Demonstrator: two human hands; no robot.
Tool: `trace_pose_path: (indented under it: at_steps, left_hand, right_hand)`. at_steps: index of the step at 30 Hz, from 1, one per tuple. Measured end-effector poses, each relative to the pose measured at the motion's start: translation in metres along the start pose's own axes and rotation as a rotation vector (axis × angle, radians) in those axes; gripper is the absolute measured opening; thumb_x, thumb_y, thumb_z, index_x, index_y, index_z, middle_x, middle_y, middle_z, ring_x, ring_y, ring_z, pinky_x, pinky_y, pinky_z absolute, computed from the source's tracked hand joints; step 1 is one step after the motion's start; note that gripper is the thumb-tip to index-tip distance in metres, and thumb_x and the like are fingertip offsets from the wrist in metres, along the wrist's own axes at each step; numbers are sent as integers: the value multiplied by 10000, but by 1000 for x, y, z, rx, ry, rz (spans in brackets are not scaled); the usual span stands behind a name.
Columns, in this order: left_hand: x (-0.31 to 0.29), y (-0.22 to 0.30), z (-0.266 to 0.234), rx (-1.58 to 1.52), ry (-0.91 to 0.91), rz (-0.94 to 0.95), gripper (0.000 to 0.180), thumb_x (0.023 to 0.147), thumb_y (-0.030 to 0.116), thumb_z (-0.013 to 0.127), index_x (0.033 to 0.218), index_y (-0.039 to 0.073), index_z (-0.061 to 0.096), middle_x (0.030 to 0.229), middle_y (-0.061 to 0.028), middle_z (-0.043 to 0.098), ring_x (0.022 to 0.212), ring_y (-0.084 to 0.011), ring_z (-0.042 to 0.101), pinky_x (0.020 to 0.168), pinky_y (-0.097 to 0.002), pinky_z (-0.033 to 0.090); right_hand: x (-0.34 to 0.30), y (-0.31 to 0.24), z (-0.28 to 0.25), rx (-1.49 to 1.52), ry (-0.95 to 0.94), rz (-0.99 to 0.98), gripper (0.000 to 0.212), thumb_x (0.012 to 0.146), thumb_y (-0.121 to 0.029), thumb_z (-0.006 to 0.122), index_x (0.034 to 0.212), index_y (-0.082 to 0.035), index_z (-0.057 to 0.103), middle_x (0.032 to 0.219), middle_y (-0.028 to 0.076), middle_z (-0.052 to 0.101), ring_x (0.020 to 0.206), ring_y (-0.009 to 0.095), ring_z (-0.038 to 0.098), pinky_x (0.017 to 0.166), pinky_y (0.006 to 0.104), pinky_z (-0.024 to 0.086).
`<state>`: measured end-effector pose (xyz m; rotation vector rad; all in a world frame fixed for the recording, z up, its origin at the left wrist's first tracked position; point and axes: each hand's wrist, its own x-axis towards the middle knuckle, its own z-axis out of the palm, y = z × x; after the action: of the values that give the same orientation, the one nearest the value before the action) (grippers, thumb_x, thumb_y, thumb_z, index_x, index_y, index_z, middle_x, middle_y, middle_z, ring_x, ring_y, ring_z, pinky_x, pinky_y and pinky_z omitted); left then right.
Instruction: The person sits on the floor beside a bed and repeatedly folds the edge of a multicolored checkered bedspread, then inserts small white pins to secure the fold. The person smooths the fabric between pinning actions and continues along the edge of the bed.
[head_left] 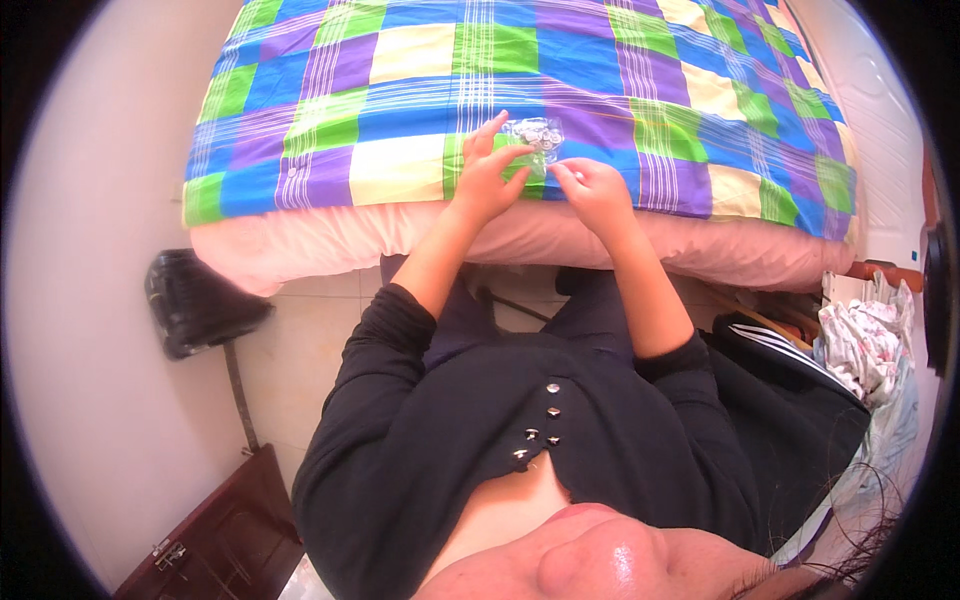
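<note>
A small clear plastic bag [541, 134] lies on the checked bed cover, with several small round whitish pieces like buttons inside. My left hand [487, 178] is at the bag's left side, fingers apart, one fingertip reaching over its near left part. On the near right side, my right hand [598, 193] is closed in a pinch at the bag's near edge. Its fingertips meet there, and what lies between them is too small to see clearly.
The checked cover [405, 55] spreads over a bed with a pink padded edge [330, 235]. At the left stand a shiny black object [200, 303] on a pole and a dark red wooden panel [235, 525]. Black striped clothing [775, 400] and floral cloth [862, 340] lie at the right.
</note>
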<state>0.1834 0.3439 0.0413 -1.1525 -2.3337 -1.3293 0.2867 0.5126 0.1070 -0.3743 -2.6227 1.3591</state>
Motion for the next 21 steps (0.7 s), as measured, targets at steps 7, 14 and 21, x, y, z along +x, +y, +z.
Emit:
trace_pose_path:
  at_steps: [7,14,21]
  left_hand:
    - [2,-1,5,-3,-3,-48,277,772,94,726,1039,168,727,1420,-189,482,1279,-397,436,1070,-470,358]
    - [6,-11,22,-27,47,-126,191,774,30,713,919,153,735,1377,-163,540,1251,-364,471,1056,-441,374]
    - [8,-18,28,-10,37,-147,187,773,20,710,911,144,731,1377,-167,539,1254,-368,476,1060,-439,378]
  right_hand:
    - [42,16,28,-239,95,-3,292,922,-310,564,1062,-118,733,929,167,704,858,343,672,723,416,513]
    - [73,24,47,-447,47,28,334,895,-365,589,1136,-170,712,985,118,717,900,321,681,736,449,523]
    - [86,42,53,-459,-52,41,286,854,-360,624,1019,-145,718,928,148,702,862,331,672,722,435,514]
